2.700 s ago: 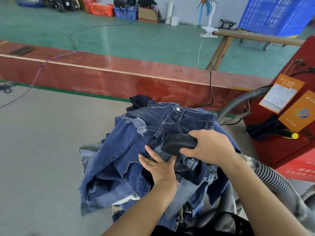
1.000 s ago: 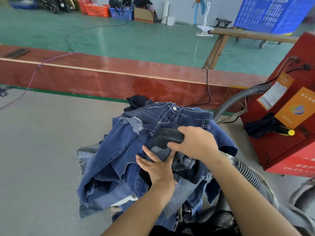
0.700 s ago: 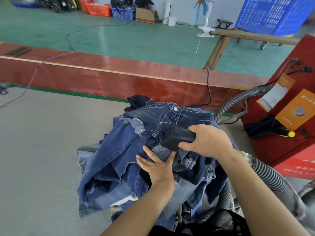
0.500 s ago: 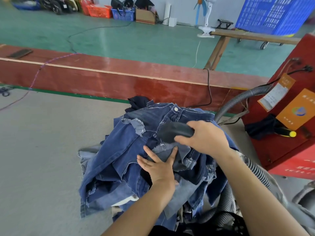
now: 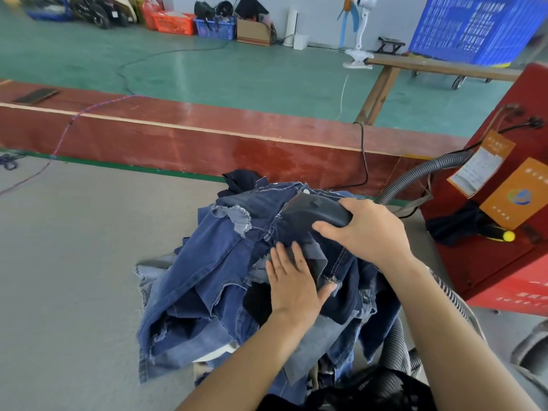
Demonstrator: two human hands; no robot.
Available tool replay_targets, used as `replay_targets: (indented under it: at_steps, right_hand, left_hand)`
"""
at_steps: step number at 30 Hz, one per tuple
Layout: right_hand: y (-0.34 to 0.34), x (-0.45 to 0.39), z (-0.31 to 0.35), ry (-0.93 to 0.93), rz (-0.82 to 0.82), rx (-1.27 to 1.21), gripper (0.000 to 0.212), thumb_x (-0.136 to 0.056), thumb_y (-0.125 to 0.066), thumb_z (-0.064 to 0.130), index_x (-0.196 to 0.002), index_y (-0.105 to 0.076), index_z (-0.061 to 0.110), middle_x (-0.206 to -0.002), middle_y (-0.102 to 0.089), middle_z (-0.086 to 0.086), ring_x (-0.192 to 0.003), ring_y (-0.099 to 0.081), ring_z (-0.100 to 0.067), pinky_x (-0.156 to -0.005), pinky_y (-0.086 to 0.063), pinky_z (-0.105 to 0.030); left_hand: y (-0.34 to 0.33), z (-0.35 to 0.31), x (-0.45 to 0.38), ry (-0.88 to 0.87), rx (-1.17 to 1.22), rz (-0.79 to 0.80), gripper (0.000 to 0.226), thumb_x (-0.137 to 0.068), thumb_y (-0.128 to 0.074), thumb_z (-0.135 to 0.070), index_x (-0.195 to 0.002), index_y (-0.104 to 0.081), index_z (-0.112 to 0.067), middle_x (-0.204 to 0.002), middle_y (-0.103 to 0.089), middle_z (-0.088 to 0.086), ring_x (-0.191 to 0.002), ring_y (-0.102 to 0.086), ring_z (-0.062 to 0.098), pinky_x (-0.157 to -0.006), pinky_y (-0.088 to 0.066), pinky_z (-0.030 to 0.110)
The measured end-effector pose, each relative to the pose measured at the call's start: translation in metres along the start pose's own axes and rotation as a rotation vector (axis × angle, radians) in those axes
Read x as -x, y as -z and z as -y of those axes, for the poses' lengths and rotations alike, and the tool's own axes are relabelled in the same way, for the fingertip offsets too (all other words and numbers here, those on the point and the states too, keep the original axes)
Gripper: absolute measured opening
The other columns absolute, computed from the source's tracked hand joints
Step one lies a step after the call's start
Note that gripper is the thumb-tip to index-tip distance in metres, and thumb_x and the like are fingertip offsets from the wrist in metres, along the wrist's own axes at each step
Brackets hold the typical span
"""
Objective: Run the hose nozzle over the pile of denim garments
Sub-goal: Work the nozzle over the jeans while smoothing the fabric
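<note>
your right hand (image 5: 366,229) has its grip wrapped round the wide black plastic hose nozzle (image 5: 315,209), mouth down on the waistband area at the top of the heaped pile of dark and light blue denim garments (image 5: 213,280). the pile sits on the grey felt-covered counter (image 5: 68,277), just beside the red metal machine (image 5: 504,203). your left hand (image 5: 293,281) lies flat, fingers straight, pressing a loose flap near the pile's middle; it grasps nothing.

judgement: the denim is soft but heavy and layered, with frayed edges likely to lift or bunch at the nozzle mouth, so pin the cloth close to the nozzle. the nozzle looks rigid and smooth; hold it at the neck, as now. the grey ribbed hose (image 5: 415,179) will probably drag sideways.
</note>
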State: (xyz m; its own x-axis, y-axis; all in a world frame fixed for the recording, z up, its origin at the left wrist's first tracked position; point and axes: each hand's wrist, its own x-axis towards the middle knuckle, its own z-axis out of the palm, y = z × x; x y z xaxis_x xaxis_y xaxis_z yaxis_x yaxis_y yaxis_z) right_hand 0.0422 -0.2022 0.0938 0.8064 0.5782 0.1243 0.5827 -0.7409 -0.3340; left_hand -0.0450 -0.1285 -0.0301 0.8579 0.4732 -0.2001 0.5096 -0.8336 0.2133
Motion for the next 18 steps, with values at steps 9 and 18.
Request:
replay_targets:
  at_steps: [9, 18]
  right_hand:
    - [-0.009, -0.001, 0.003, 0.118, 0.082, 0.085, 0.031, -0.078, -0.061, 0.06, -0.074, -0.048, 0.032, -0.064, -0.05, 0.014, -0.058, -0.047, -0.005, -0.047, -0.028, -0.022]
    - [-0.038, 0.001, 0.008, 0.136, 0.209, 0.248, 0.033, -0.078, -0.062, 0.052, -0.08, -0.045, 0.024, -0.079, -0.052, 0.008, -0.083, -0.06, -0.022, -0.054, -0.03, -0.029]
  left_hand:
    - [-0.011, 0.007, -0.003, 0.108, -0.16, 0.103, 0.106, -0.073, -0.024, -0.089, -0.142, 0.034, -0.033, -0.141, 0.029, 0.045, -0.135, 0.023, 0.057, -0.109, 0.007, 0.067]
    - [-0.011, 0.007, -0.009, 0.133, -0.284, 0.194, 0.108, -0.068, -0.044, -0.088, -0.147, 0.015, -0.046, -0.138, 0.03, 0.048, -0.132, 0.023, 0.063, -0.105, 0.012, 0.07]
